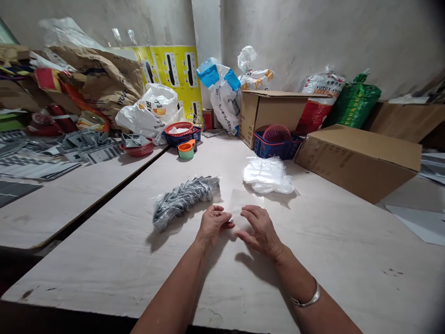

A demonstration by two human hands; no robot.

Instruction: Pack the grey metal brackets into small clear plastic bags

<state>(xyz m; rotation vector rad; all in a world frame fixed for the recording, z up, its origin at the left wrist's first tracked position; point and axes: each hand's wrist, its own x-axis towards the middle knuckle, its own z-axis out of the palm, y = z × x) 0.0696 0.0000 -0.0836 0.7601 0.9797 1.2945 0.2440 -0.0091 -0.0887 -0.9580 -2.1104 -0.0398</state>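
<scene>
My left hand point(214, 224) pinches a whitish, shiny edge between thumb and fingers. It looks like part of the thin clear plastic bag point(239, 198) spread on the table just ahead, though where the two join is hard to see. My right hand point(257, 228) hovers beside it with thumb and fingers apart, holding nothing that shows. Left of my hands lies a clear bag packed with grey folded pieces point(184, 199). Beyond my right hand is a pile of thin clear and white plastic bags point(267, 174).
A green and orange tape roll point(187, 150) and red and blue baskets point(182, 133) stand at the back left. Cardboard boxes point(358, 157) and a blue basket point(276, 144) line the back right. A dark gap point(104, 192) separates the left table, heaped with grey parts point(86, 146).
</scene>
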